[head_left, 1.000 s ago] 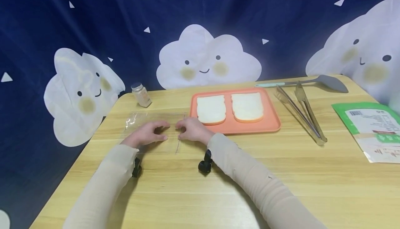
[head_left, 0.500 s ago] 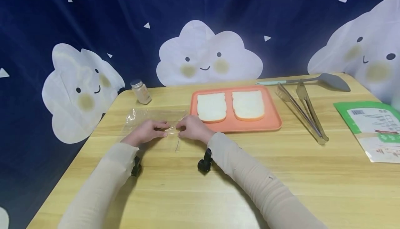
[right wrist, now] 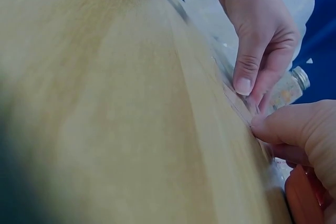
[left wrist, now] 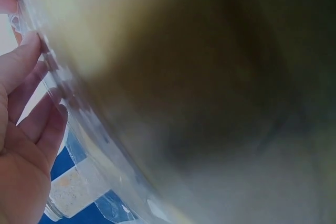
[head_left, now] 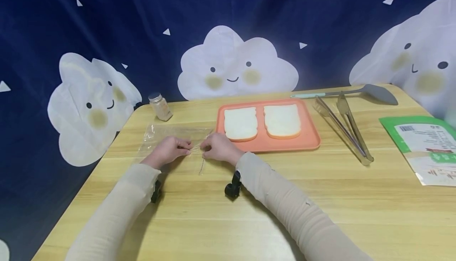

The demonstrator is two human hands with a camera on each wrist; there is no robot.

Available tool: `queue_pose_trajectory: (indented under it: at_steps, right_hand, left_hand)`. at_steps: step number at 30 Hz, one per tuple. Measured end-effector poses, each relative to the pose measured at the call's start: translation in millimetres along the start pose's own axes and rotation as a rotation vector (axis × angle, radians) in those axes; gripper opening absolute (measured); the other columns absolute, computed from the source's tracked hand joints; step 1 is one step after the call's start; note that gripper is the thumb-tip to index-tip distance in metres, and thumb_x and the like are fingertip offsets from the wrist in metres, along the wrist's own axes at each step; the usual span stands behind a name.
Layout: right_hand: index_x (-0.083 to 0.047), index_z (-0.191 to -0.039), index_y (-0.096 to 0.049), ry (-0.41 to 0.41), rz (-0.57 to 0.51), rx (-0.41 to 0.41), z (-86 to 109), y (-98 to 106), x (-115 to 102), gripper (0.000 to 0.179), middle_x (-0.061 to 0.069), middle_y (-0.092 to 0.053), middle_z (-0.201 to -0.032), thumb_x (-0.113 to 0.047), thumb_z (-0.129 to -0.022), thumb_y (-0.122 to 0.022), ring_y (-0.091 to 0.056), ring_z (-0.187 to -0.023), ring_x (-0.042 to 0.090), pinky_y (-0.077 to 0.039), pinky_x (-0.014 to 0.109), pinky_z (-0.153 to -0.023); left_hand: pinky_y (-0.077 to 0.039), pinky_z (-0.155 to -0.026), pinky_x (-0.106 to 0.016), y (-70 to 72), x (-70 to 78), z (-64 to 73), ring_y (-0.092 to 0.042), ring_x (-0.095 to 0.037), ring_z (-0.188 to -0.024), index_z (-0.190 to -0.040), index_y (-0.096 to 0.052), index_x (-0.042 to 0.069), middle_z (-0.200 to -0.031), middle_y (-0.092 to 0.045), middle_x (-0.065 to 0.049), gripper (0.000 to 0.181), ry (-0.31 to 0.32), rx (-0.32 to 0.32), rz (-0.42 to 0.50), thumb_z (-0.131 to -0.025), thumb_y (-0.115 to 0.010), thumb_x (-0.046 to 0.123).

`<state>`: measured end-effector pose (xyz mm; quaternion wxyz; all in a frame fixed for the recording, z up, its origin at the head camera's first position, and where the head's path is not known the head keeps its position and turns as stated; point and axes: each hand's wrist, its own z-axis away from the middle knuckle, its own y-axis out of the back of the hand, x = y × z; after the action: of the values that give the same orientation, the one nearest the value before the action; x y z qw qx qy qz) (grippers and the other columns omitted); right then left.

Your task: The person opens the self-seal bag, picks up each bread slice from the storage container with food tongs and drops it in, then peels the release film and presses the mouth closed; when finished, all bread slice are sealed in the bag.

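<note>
A clear plastic bag [head_left: 156, 132] lies flat on the wooden table, left of the tray, with a dark line along its right edge. My left hand [head_left: 168, 150] pinches the film near that edge, thumb against fingers, pulling up a small crease. Just to the right, my right hand [head_left: 221, 148] pinches the edge between thumb and fingers, beside the tray's near left corner. In the right wrist view the thumbs of the left hand [right wrist: 262, 45] and right hand [right wrist: 307, 129] are close together at the film. The left wrist view is mostly blurred by the close tabletop.
A coral tray [head_left: 310, 144] holds two bread slices [head_left: 240, 123]. Behind the bag stands a small seasoning jar [head_left: 161, 107]. To the right lie metal tongs [head_left: 347, 130], a grey spatula [head_left: 377, 94] and a green and white pouch [head_left: 424, 146]. A cloud-patterned curtain hangs behind the table.
My left thumb and fingers have come together on the film, where they stood apart before. The film between the hands is now creased and lifted. The right hand has hardly moved.
</note>
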<state>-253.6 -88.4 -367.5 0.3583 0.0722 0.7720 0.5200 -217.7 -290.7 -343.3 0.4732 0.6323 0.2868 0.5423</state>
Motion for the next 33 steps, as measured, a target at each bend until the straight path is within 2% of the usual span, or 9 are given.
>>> queue_pose_trajectory:
  at_steps: [7, 11, 13, 16, 19, 23, 27, 30, 33]
  right_hand:
    - [-0.010, -0.082, -0.070, 0.024, 0.000, 0.011, 0.1, -0.7, 0.2, 0.006, -0.002, -0.059, -0.071, -0.016, -0.081, -0.068, -0.044, -0.067, 0.010, -0.037, 0.020, -0.064]
    - [-0.011, -0.066, -0.057, 0.020, -0.018, -0.001, -0.4, -1.0, 0.0, 0.019, -0.005, -0.042, -0.060, -0.015, -0.082, -0.067, -0.037, -0.062, 0.010, -0.030, 0.019, -0.060]
    - [-0.012, -0.062, -0.052, 0.022, -0.022, -0.003, -0.8, -0.9, 0.1, 0.025, -0.004, -0.038, -0.057, -0.014, -0.082, -0.067, -0.034, -0.061, 0.010, -0.028, 0.020, -0.060]
    - [-0.013, -0.067, -0.059, 0.014, -0.024, 0.002, -0.8, -1.1, 0.4, 0.017, -0.004, -0.045, -0.059, -0.014, -0.082, -0.067, -0.037, -0.063, 0.010, -0.030, 0.020, -0.061]
    - [-0.012, -0.081, -0.070, -0.002, -0.019, 0.005, -0.5, -1.1, 0.5, 0.004, -0.003, -0.059, -0.070, -0.015, -0.081, -0.068, -0.045, -0.068, 0.010, -0.036, 0.019, -0.065]
    - [-0.011, -0.100, -0.072, -0.027, -0.022, 0.000, 0.0, -1.2, -0.3, 0.019, 0.001, -0.069, -0.090, -0.017, -0.081, -0.069, -0.056, -0.079, 0.011, -0.045, 0.022, -0.074]
    - [-0.010, -0.101, -0.072, -0.029, -0.026, -0.006, 0.8, -0.5, -1.5, 0.021, 0.003, -0.069, -0.091, -0.016, -0.081, -0.069, -0.057, -0.080, 0.012, -0.045, 0.024, -0.075]
    - [-0.010, -0.101, -0.072, -0.028, -0.031, -0.004, 1.8, 0.2, -2.2, 0.020, 0.002, -0.069, -0.089, -0.016, -0.082, -0.069, -0.055, -0.076, 0.011, -0.044, 0.023, -0.072]
    - [-0.011, -0.100, -0.072, -0.032, -0.039, -0.003, 2.2, 0.6, -2.2, 0.018, 0.002, -0.067, -0.086, -0.015, -0.083, -0.068, -0.052, -0.074, 0.011, -0.043, 0.022, -0.070]
  left_hand:
    - [-0.043, -0.093, -0.046, -1.3, -0.3, 0.1, -0.059, -0.034, -0.106, -0.092, -0.072, 0.000, -0.111, -0.065, -0.018, 0.013, -0.023, 0.037, -0.061, -0.083, -0.067, 0.009]
    - [-0.048, -0.085, -0.044, 0.2, -2.5, 3.1, -0.063, -0.030, -0.093, -0.088, -0.070, 0.000, -0.096, -0.069, -0.015, 0.010, -0.042, 0.071, -0.079, -0.084, -0.065, 0.008]
    - [-0.048, -0.082, -0.044, 1.1, -4.1, 4.7, -0.062, -0.027, -0.088, -0.086, -0.069, 0.002, -0.091, -0.069, -0.013, 0.008, -0.042, 0.088, -0.068, -0.085, -0.064, 0.008]
    - [-0.048, -0.080, -0.042, 2.2, -6.0, 6.5, -0.061, -0.024, -0.085, -0.086, -0.068, 0.004, -0.087, -0.068, -0.009, 0.008, -0.020, 0.116, -0.026, -0.088, -0.062, 0.009]
    - [-0.046, -0.078, -0.040, 2.9, -6.6, 8.0, -0.058, -0.022, -0.083, -0.088, -0.065, 0.004, -0.086, -0.066, -0.008, 0.009, 0.004, 0.150, 0.023, -0.091, -0.057, 0.009]
    - [-0.044, -0.072, -0.038, 3.0, -6.4, 9.7, -0.053, -0.022, -0.077, -0.091, -0.058, 0.004, -0.080, -0.060, -0.008, 0.009, -0.004, 0.202, 0.026, -0.094, -0.052, 0.010]
    - [-0.042, -0.070, -0.038, 3.0, -6.9, 10.3, -0.050, -0.024, -0.075, -0.095, -0.052, 0.004, -0.078, -0.055, -0.008, 0.009, 0.007, 0.230, 0.008, -0.097, -0.047, 0.012]
    - [-0.043, -0.074, -0.042, 3.4, -5.9, 10.9, -0.052, -0.027, -0.079, -0.100, -0.050, 0.003, -0.084, -0.057, -0.013, 0.012, 0.022, 0.264, 0.030, -0.098, -0.044, 0.013]
    - [-0.044, -0.077, -0.044, 3.9, -4.1, 11.8, -0.053, -0.030, -0.083, -0.103, -0.049, 0.001, -0.094, -0.059, -0.019, 0.014, 0.032, 0.324, 0.067, -0.099, -0.041, 0.013]
